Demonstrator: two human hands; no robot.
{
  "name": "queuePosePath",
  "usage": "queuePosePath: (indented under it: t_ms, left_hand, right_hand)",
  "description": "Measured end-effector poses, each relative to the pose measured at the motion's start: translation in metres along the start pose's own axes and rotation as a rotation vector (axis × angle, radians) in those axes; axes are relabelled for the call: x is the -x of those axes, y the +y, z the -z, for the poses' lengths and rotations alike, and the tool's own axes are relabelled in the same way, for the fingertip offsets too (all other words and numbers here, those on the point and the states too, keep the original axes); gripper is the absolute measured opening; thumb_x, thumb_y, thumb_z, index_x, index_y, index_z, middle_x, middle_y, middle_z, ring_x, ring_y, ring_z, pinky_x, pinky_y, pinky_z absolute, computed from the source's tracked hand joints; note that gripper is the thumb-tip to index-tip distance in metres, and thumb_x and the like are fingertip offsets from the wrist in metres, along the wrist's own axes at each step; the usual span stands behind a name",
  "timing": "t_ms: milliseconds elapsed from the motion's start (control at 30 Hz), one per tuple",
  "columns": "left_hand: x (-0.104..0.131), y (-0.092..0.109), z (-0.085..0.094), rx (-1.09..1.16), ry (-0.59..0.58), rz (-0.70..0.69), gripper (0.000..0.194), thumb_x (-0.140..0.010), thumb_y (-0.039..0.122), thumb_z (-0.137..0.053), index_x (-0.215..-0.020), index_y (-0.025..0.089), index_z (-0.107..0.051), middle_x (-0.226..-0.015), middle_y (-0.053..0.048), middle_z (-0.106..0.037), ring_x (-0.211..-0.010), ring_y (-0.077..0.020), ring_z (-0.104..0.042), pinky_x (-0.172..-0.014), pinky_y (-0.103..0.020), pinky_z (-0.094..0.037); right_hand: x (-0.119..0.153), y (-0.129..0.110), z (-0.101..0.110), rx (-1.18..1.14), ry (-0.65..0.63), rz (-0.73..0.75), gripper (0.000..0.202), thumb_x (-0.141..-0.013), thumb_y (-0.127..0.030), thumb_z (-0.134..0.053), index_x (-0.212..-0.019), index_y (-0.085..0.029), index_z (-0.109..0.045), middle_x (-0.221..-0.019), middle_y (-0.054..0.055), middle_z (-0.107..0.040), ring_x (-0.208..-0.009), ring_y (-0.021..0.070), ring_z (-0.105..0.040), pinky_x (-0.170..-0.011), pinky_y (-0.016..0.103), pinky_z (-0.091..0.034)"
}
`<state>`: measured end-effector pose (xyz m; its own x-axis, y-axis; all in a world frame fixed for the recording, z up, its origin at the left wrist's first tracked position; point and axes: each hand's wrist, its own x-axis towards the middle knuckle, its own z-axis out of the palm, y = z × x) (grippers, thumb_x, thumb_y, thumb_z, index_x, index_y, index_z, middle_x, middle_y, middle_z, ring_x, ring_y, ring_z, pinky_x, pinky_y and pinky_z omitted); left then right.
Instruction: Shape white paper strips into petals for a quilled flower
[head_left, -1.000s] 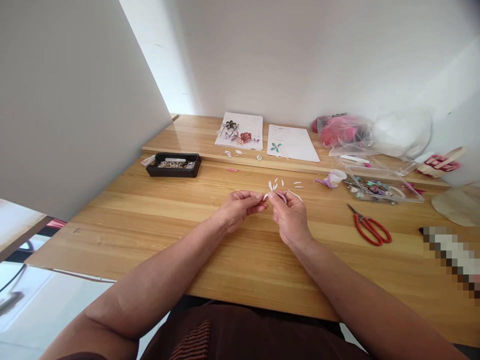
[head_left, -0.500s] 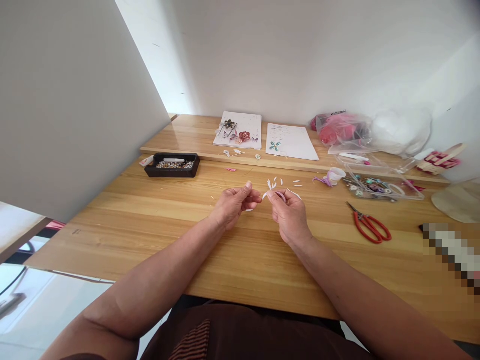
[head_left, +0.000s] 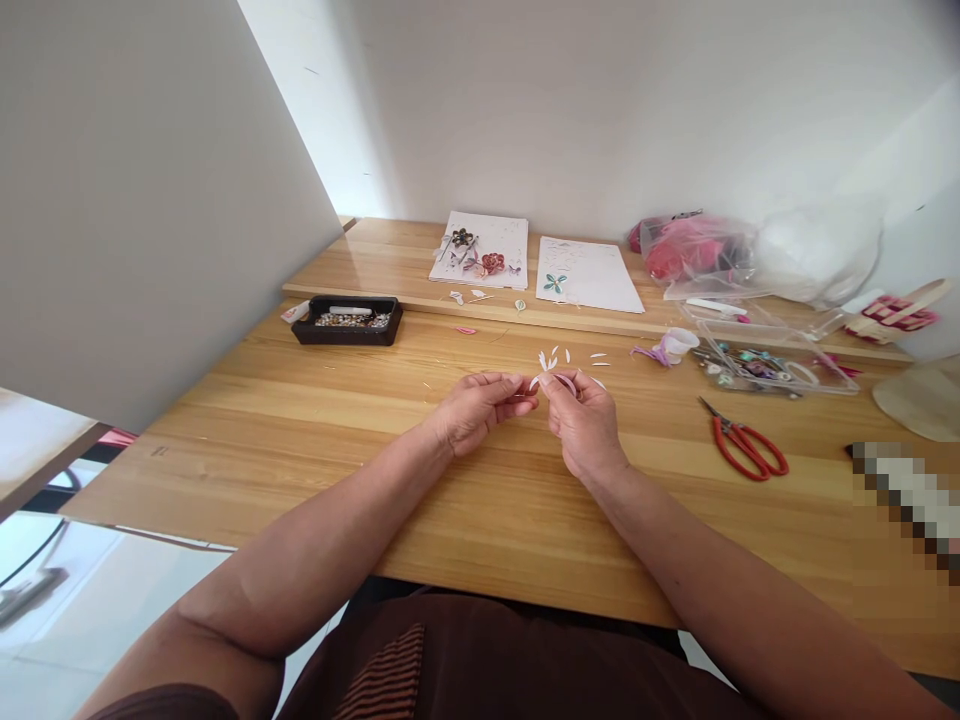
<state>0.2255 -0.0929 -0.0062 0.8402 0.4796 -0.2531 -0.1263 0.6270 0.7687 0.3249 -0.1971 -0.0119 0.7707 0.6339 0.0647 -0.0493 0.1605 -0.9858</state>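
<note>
Close together above the wooden table (head_left: 450,500), my two hands meet near the middle of the view. The fingers of my left hand (head_left: 484,408) are pressed together at the tips, and what they pinch is too small to make out. My right hand (head_left: 583,418) is closed on a purple ribbon roll (head_left: 566,383), with a white petal-like piece (head_left: 535,382) showing at its fingertips. Several loose white petal pieces (head_left: 568,356) lie just beyond the hands.
Red-handled pliers (head_left: 750,448) lie at the right, before a clear box (head_left: 780,370) of beads. A black tray (head_left: 345,335) sits at the left. Paper stacks (head_left: 600,275) with flower ornaments and plastic bags (head_left: 697,250) rest on the raised back shelf.
My left thumb has come down onto the fingers, and my left hand has moved right, closer to my right hand. The view has shifted slightly.
</note>
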Motion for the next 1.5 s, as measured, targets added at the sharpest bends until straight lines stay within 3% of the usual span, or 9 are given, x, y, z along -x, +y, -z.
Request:
queuePosePath:
  t_ms: [133, 333, 700, 767, 933, 1067, 1200, 1500]
  left_hand:
    - [-0.0017, 0.0012, 0.0019, -0.051, 0.078, -0.013, 0.018, -0.085, 0.022, -0.073, -0.076, 0.006, -0.075, -0.075, -0.008, -0.073, -0.069, -0.0109, -0.068, -0.064, -0.018, -0.053]
    - [-0.0057, 0.0024, 0.0071, -0.059, 0.127, -0.081, 0.029, -0.084, 0.033, -0.075, -0.072, 0.007, -0.073, -0.073, -0.008, -0.072, -0.066, -0.0101, -0.066, -0.063, -0.019, -0.052]
    - [-0.0054, 0.0035, 0.0064, -0.035, 0.170, -0.059, 0.014, -0.090, 0.010, -0.063, -0.082, 0.008, -0.074, -0.081, -0.007, -0.074, -0.066, -0.0067, -0.067, -0.072, -0.018, -0.054]
    - [-0.0055, 0.0028, 0.0068, -0.051, 0.138, -0.061, 0.010, -0.088, 0.014, -0.068, -0.084, 0.008, -0.075, -0.083, -0.008, -0.074, -0.068, -0.0080, -0.067, -0.072, -0.019, -0.054]
    - [-0.0062, 0.0008, 0.0066, -0.074, 0.115, -0.065, 0.032, -0.087, 0.035, -0.073, -0.074, 0.006, -0.074, -0.074, -0.009, -0.071, -0.065, -0.0095, -0.065, -0.064, -0.020, -0.051]
    - [-0.0046, -0.0015, 0.0063, -0.072, 0.083, -0.055, 0.020, -0.076, 0.026, -0.083, -0.080, 0.008, -0.077, -0.075, -0.008, -0.072, -0.065, -0.0084, -0.062, -0.069, -0.021, -0.050]
    - [-0.0013, -0.0029, 0.0038, -0.068, 0.009, -0.087, 0.024, -0.064, 0.024, -0.090, -0.078, 0.009, -0.077, -0.079, -0.006, -0.072, -0.074, -0.0102, -0.062, -0.073, -0.023, -0.049]
    - [0.0004, -0.0040, -0.0019, -0.026, 0.045, -0.057, 0.031, -0.053, 0.021, -0.094, -0.076, 0.009, -0.077, -0.074, -0.004, -0.070, -0.071, -0.0091, -0.060, -0.069, -0.022, -0.049]
  right_hand:
    - [0.0001, -0.0023, -0.0016, -0.090, 0.027, -0.072, 0.029, -0.068, -0.041, -0.080, -0.072, -0.021, -0.060, -0.051, -0.012, -0.034, -0.042, 0.0049, -0.020, -0.041, 0.025, -0.016]
    - [0.0008, -0.0072, -0.0023, -0.147, 0.023, -0.127, 0.032, -0.065, -0.038, -0.083, -0.071, -0.021, -0.057, -0.050, -0.012, -0.032, -0.040, 0.0040, -0.021, -0.039, 0.022, -0.014]
    - [-0.0042, -0.0066, 0.0026, -0.173, 0.048, -0.166, 0.035, -0.065, -0.040, -0.084, -0.073, -0.021, -0.056, -0.048, -0.013, -0.031, -0.039, 0.0038, -0.021, -0.037, 0.020, -0.014]
    - [-0.0039, -0.0062, 0.0023, -0.166, 0.045, -0.160, 0.035, -0.065, -0.040, -0.083, -0.073, -0.021, -0.055, -0.047, -0.013, -0.031, -0.039, 0.0041, -0.022, -0.037, 0.020, -0.014]
    - [-0.0021, -0.0035, 0.0000, -0.137, 0.020, -0.144, 0.036, -0.066, -0.042, -0.082, -0.070, -0.021, -0.053, -0.048, -0.013, -0.032, -0.040, 0.0046, -0.021, -0.038, 0.022, -0.014]
    - [-0.0016, -0.0021, -0.0003, -0.126, 0.018, -0.132, 0.034, -0.067, -0.042, -0.081, -0.070, -0.021, -0.055, -0.050, -0.012, -0.033, -0.042, 0.0047, -0.020, -0.039, 0.024, -0.015]
    - [-0.0004, -0.0025, -0.0013, -0.119, 0.003, -0.115, 0.032, -0.065, -0.041, -0.082, -0.071, -0.021, -0.058, -0.050, -0.012, -0.032, -0.042, 0.0049, -0.020, -0.040, 0.025, -0.015]
    - [0.0007, 0.0005, -0.0025, -0.112, -0.015, -0.061, 0.028, -0.071, -0.038, -0.080, -0.070, -0.021, -0.059, -0.051, -0.012, -0.032, -0.042, 0.0047, -0.019, -0.041, 0.025, -0.016]
